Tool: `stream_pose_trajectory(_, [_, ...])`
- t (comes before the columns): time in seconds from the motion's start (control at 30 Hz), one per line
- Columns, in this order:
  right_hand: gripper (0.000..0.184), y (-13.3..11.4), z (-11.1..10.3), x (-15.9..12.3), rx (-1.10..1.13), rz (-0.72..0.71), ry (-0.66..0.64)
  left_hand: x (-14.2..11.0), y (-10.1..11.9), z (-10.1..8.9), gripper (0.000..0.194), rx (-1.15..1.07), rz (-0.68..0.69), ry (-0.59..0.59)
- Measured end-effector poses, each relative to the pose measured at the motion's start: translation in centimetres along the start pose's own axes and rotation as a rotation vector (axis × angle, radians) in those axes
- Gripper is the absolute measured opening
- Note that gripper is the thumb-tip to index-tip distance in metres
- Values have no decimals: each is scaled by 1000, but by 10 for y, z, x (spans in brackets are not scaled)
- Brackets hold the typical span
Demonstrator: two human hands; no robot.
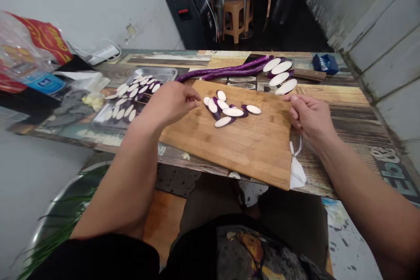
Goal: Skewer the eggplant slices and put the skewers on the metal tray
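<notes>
My right hand is closed in a pinch at the right edge of the wooden cutting board. Its fingertips meet the end of a thin skewer carrying several oval eggplant slices, white with purple skin. On the board's upper middle lies a loose group of cut eggplant slices. Left of them hovers my left hand, fingers loosely curled and apart, with nothing visible in them. Behind the board stretch long whole purple eggplants.
Metal trays at the left hold rows of eggplant slices. A wooden handle and a small blue box lie at the back right. Plastic packages crowd the left end. White tissue shows beside the board.
</notes>
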State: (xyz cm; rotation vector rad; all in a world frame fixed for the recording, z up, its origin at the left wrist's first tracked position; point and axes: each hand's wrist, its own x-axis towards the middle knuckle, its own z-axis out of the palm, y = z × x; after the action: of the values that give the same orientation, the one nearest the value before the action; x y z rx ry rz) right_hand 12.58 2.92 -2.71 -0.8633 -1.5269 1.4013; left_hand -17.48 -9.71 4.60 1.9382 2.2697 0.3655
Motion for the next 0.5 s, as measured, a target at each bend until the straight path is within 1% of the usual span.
stream_pose_trajectory(0.03, [20,0,0,0,1,0,1,-2,-3,4,33,8,-2,19])
stream_pose_trajectory(0.1, [21,0,0,0,5,-2,3,-1,-7,15,43,10,80,13])
stream_pose_trajectory(0.17, [22,0,0,1,8,2,-1,6,-8,26,55,-17,207,-39])
stream_pose_trajectory(0.23, [23,1,0,1,6,17,-9,14,-8,34,63,-61,266,-79])
stream_pose_trajectory(0.3, [24,1,0,1,6,25,-12,21,-9,36,67,-92,240,-81])
stream_pose_trajectory(0.37, [24,0,0,1,12,21,-9,25,-12,34,67,-84,179,-56])
stream_pose_trajectory(0.43, [23,-1,1,0,18,17,-9,25,-17,29,58,-66,117,-13])
stream_pose_trajectory(0.5, [23,-1,1,0,18,18,-8,23,-22,22,44,-80,68,19])
